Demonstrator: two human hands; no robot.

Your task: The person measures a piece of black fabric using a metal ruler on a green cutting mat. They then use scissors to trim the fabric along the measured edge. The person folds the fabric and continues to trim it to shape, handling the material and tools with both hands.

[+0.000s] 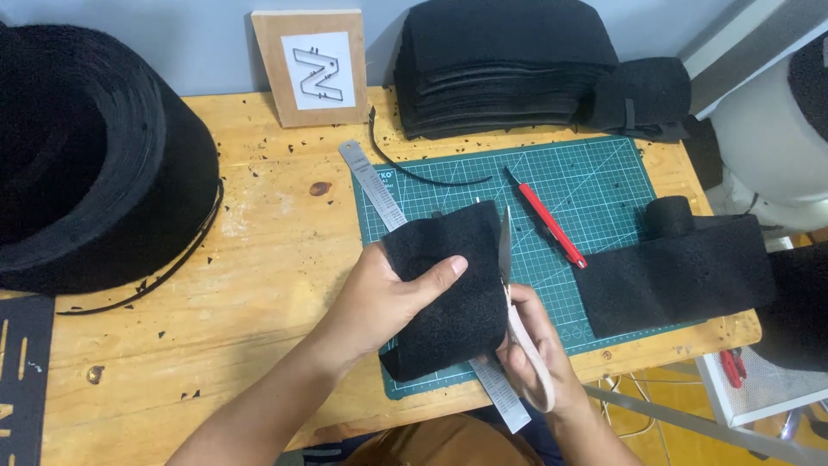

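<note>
Felt (448, 285) sits pinched in our left hand (379, 298), thumb on top, just above the mat (595, 181). Our right hand (530, 354), wrapped round the scissors (509, 276), runs the blades along the felt's right edge, pointing away from us; ruler (379, 185) lies beneath.

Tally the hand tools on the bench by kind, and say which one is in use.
Scissors: 1, in the right hand, cutting the black fabric piece held by the left hand
Steel ruler: 1, lying under the fabric
Red knife: 1, lying on the green mat
Total: 3
</note>
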